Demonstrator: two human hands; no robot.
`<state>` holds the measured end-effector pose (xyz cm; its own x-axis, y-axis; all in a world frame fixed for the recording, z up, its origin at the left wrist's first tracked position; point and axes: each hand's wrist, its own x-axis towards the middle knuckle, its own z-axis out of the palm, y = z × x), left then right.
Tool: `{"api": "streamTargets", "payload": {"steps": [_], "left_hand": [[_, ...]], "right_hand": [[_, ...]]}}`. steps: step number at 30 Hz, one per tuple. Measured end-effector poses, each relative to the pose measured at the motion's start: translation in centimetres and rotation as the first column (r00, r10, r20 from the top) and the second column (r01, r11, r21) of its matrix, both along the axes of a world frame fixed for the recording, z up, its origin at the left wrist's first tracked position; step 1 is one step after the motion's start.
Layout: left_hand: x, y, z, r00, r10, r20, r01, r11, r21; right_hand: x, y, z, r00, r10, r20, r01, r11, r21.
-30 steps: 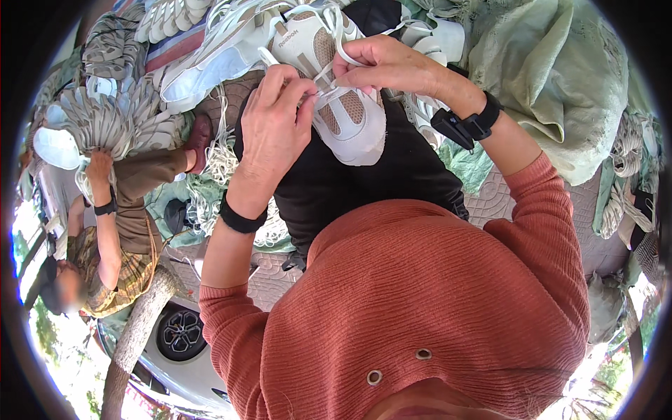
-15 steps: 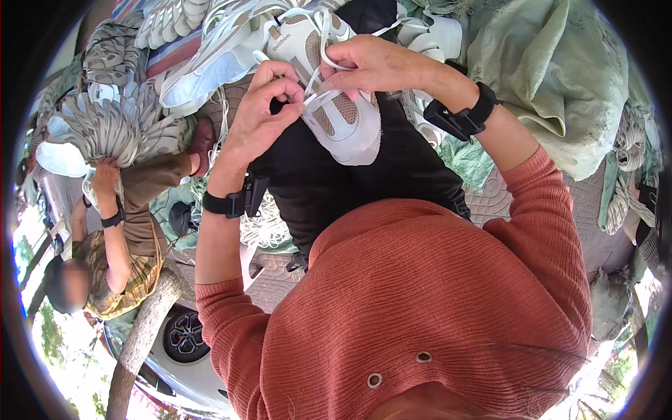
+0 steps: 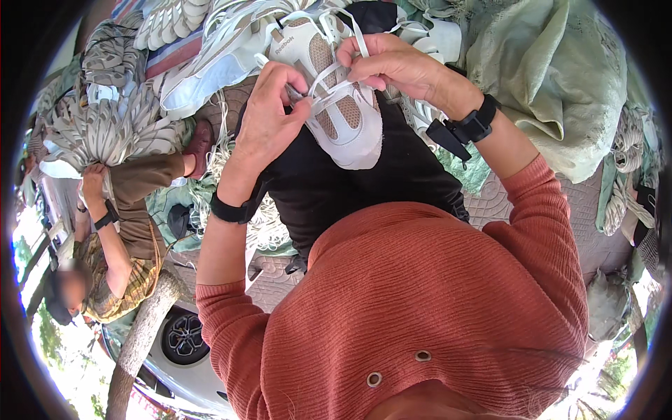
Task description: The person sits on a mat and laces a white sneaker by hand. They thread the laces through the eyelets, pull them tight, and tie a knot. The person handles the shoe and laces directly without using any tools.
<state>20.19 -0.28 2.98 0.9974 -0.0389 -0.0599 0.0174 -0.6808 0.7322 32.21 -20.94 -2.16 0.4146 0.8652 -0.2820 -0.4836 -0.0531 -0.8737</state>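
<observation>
Both forearms come up from the bottom of the view and meet over a white and beige sneaker [image 3: 341, 105] that sits on the person's lap, right on the black trousers [image 3: 350, 185], toe pointing back toward the rust-coloured sweater [image 3: 420, 301]. The left hand [image 3: 269, 115] is bent at the wrist, fingers curled in tight, with thumb and forefinger pinching a white lace [image 3: 329, 87] just at the side of the shoe's tongue. The right hand [image 3: 392, 63] arches over the top of the shoe, fingers also closed down, gripping another stretch of the same lace near the upper eyelets. So both hands are pretty much pinched shut on the lace, neither one flat or spread. Each wrist has a black band on it.

Compared with half a second back, the left hand has slid a bit lower and closer to the shoe's side, and the lace between the hands looks pulled more taut now. The right hand has barely budged. The shoe is in the same spot on the lap.

Around them: a heap of similar sneakers [image 3: 175, 42] up top, a pale green sack [image 3: 560, 77] on the right, and another person [image 3: 119, 231] sitting off to the left.
</observation>
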Motion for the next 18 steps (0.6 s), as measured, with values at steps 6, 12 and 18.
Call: {"api": "streamTargets", "payload": {"steps": [6,12,18], "left_hand": [[0.0,-1.4,-0.1,0.983,-0.029,0.179,-0.012,0.975,0.220],[0.6,-1.8,0.0,0.989,0.030,0.144,-0.054,0.984,0.167],[-1.0,0.3,1.6,0.927,0.022,-0.374,-0.312,0.598,-0.738]], "right_hand": [[0.2,-1.0,1.3,0.964,0.083,0.252,-0.036,0.982,-0.186],[3.0,-7.9,2.0,0.924,-0.090,0.372,0.207,0.935,-0.290],[8.7,-20.9,1.3,0.801,-0.592,0.094,0.598,0.779,-0.189]]}}
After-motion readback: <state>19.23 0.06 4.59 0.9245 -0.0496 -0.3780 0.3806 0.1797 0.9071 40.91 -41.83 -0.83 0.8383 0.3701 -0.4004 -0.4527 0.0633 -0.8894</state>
